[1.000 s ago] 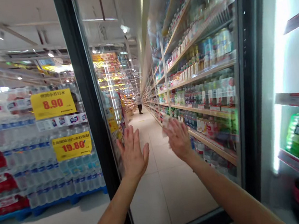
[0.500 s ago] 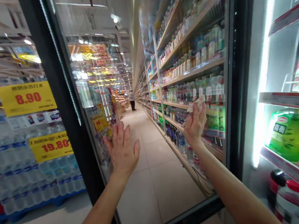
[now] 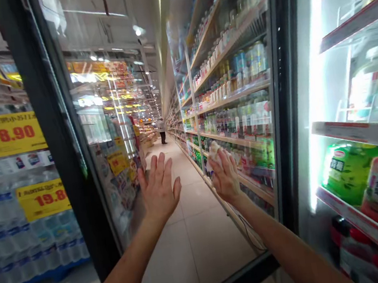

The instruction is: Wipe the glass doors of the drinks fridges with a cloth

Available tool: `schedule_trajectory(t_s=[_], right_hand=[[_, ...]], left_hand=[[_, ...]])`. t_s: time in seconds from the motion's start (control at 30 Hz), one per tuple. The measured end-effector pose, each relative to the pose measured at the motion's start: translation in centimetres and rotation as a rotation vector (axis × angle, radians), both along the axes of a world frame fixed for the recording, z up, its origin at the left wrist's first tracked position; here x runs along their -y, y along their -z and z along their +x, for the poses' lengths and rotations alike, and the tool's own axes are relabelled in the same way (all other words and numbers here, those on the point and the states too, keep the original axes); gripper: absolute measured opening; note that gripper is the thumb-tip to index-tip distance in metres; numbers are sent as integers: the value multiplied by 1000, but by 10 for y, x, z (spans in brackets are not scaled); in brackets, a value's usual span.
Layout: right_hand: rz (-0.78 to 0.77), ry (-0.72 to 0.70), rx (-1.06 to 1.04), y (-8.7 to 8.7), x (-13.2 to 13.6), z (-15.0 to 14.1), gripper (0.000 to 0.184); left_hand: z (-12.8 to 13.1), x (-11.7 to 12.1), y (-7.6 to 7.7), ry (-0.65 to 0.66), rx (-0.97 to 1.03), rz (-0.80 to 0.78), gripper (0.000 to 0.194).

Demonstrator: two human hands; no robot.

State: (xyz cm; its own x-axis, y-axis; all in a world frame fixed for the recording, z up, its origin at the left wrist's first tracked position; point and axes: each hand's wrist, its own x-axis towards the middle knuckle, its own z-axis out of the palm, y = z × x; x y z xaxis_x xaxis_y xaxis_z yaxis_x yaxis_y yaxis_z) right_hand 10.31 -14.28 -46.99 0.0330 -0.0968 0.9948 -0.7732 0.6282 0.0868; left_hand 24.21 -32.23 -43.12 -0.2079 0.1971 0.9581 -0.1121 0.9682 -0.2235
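Observation:
A tall glass door (image 3: 170,260) in a black frame stands in front of me, swung out from a lit drinks cooler. My left hand (image 3: 160,187) lies flat against the glass, fingers spread and holding nothing. To its right, my right hand (image 3: 225,176) presses a crumpled whitish cloth (image 3: 214,151) to the pane. Its fingers cover part of the cloth. Bottles on shelves and a tiled aisle show through or in the glass; I cannot tell how much is reflection.
Cooler shelves (image 3: 361,130) at the right carry green and pink drink packs (image 3: 346,172) and bottles. At the left, stacked water bottles (image 3: 17,243) stand under yellow price signs (image 3: 10,133). A distant person (image 3: 161,130) appears in the aisle.
My right hand has moved left across the glass with the cloth, closer to my left hand. My left hand stays flat on the pane. The view has turned slightly right.

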Motion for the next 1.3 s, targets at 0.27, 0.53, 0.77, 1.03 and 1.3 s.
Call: schedule_trajectory(t_s=[0.27, 0.53, 0.77, 1.03, 1.3], right_hand=[[-601, 99, 250, -14, -66, -62, 46], [4, -19, 0, -6, -25, -19, 43], [-551, 31, 154, -38, -41, -50, 44], [-244, 4, 54, -39, -51, -49, 43], [-212, -42, 75, -55, -15, -31, 46]], left_hand=[[-4, 2, 2, 1, -45, -17, 64], [-3, 2, 1, 37, -33, 6, 62], [-4, 1, 2, 4, -41, -9, 61], [-3, 2, 2, -4, -40, -21, 56], [-3, 2, 3, 48, -10, 44, 54]])
